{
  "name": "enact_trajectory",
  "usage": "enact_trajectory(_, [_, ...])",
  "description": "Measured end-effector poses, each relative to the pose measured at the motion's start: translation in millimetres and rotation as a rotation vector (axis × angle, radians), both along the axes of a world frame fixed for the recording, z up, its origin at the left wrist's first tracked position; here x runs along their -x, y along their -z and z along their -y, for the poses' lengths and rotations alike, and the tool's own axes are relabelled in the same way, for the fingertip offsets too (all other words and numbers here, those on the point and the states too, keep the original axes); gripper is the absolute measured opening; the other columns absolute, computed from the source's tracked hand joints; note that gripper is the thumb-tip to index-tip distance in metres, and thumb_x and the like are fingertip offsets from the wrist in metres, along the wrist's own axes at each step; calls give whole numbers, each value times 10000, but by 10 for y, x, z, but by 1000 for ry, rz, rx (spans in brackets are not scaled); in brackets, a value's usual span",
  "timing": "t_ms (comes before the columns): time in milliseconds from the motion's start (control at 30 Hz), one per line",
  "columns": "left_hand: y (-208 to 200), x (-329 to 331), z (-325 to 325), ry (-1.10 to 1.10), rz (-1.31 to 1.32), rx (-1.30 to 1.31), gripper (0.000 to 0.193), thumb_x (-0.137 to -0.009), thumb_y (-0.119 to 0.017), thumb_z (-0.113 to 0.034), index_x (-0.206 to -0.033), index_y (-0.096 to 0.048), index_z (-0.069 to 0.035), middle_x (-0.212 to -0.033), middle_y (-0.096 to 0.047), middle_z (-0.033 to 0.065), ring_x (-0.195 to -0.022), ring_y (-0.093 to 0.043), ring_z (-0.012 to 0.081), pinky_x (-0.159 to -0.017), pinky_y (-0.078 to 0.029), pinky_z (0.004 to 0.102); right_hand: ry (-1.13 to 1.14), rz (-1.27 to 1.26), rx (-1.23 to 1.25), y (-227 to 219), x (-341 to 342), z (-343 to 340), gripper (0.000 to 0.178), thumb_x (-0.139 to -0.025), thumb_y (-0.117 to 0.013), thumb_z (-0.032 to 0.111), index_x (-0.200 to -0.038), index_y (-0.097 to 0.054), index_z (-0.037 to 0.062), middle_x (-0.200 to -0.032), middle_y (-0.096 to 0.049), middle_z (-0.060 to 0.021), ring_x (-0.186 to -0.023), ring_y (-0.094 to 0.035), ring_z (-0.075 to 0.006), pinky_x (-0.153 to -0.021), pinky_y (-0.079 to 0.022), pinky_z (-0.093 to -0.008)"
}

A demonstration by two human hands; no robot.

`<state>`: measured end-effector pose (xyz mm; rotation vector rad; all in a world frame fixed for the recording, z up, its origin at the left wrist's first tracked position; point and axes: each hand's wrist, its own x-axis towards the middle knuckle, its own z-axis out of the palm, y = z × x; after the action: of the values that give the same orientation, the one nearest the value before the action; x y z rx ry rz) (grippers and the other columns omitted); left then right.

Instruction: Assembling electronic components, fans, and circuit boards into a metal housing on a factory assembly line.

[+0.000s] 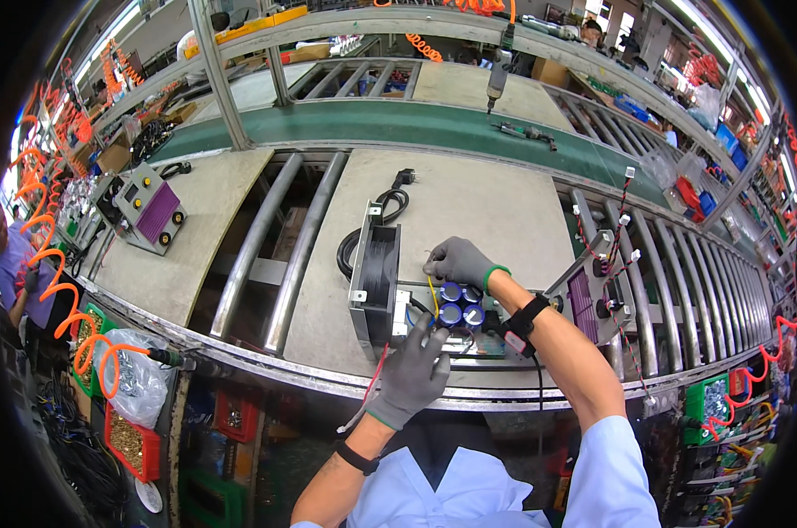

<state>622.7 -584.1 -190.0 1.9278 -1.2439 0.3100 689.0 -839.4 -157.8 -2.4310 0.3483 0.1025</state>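
An open electrical unit with a large black fan [381,273] in a metal frame stands on the pale board before me. Beside the fan sit several blue capacitors [451,314]. My right hand [462,263], in a grey glove, is above the capacitors, its fingers pinched on a thin yellow wire [433,295]. At the near side of the fan is my grey-gloved left hand [407,377], its fingers bent in among wires; what they hold is hidden. A red and white wire [376,380] passes beside the left hand. Behind the fan lies a black power cord [389,211] with its plug.
A purple-fronted unit [149,211] stands on the left board; another purple panel [583,305] with wires is at right. Metal rollers [306,246] separate the boards. A power screwdriver [499,77] hangs over the green belt [354,123]. Screw bins [131,443] sit at the lower left.
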Motion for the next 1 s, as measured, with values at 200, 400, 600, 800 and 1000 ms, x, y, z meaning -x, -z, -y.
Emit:
enact_trajectory(200, [-127,4,-42,63,-87,-216,538,-903,-690,-227,-1428,-599,-150,-1385,-546,272,-993,-719,368,-753,-615,426,-87,-51,-112,-88,-129,-104,309,-867,-804,326,-1015,-823,56,-916,-793,-166,-831,-761,-295,-796,-588,-410])
enact_trajectory(400, [-17,77,35,-34,-62,-166,485,-911,-689,-249,-1371,-622,-112,-1381,-566,254,-1014,-710,360,-762,-611,432,-5,-133,374,-352,-133,-384,427,-868,-799,428,-1071,-793,52,-1037,-786,-179,-952,-760,-353,-857,-597,-448])
enact_trajectory(600, [29,108,19,-120,12,-147,488,-885,-714,-274,-1257,-607,25,-1425,-573,242,-1027,-696,350,-782,-604,431,101,382,387,-828,597,-544,408,-899,-778,408,-1156,-721,96,-1009,-752,-142,-930,-741,-347,-802,-581,-476])
enact_trajectory(800, [-17,142,43,-197,-32,-218,580,-856,-750,-295,-1286,-530,27,-1456,-540,272,-1075,-671,392,-841,-594,459,35,438,362,-719,1496,-1057,216,-888,-764,228,-1070,-733,116,-1004,-706,-115,-917,-693,-328,-767,-550,-466])
enact_trajectory(1000, [-35,114,10,-178,-40,-203,601,-862,-749,-284,-1302,-511,49,-1456,-514,307,-1131,-637,429,-913,-568,493,-138,631,593,-626,1229,-934,190,-836,-748,167,-1016,-760,106,-1082,-719,-80,-1053,-668,-309,-950,-498,-472])
